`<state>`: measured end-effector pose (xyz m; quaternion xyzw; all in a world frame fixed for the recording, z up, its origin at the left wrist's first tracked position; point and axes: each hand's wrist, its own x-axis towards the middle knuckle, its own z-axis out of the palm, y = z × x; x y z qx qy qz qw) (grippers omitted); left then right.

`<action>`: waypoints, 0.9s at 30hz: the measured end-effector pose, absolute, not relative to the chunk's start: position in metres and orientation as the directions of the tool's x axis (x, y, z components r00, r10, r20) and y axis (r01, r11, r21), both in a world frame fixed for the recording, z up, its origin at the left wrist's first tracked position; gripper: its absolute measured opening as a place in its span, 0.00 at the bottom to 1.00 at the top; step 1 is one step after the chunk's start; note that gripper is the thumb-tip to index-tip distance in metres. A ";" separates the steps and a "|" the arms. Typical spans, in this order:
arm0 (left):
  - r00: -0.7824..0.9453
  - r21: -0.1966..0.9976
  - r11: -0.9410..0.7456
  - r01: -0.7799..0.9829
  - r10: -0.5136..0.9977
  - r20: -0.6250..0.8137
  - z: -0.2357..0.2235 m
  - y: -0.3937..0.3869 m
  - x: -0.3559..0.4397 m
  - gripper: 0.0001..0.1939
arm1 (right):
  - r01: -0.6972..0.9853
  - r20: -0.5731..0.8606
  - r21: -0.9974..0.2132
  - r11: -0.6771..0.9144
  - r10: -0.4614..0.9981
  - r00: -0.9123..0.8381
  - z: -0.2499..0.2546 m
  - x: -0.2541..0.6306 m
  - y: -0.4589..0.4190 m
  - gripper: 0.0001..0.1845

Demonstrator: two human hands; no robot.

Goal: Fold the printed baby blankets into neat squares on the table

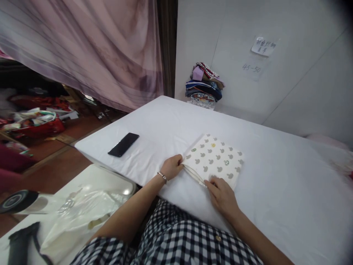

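A folded cream cloth (212, 156) lies flat on the white table, printed with grey motifs and a few green and yellow ones. Its near edge shows stacked fold layers, slightly parted. My left hand (172, 166), with a bracelet on the wrist, is closed on the cloth's left corner. At the near right corner, my right hand (222, 195) has its thumb and fingers closed on the same edge. The fingertips of both hands are partly hidden by the fabric and the hands themselves.
A black phone (124, 144) lies on the white table (278, 176) to the left. Folded clothes (205, 86) are stacked at the far edge against the wall. A pale lower surface (91, 176) at lower left holds a plastic bag (85, 209). A pink curtain (118, 48) hangs behind.
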<state>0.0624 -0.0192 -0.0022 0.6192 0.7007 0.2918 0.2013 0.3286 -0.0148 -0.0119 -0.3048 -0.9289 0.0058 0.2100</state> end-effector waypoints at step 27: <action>0.345 0.212 -0.413 0.886 0.891 0.295 0.005 -0.012 0.078 0.14 | 0.528 0.491 -0.256 0.810 0.579 -0.651 -0.013 0.335 -0.020 0.16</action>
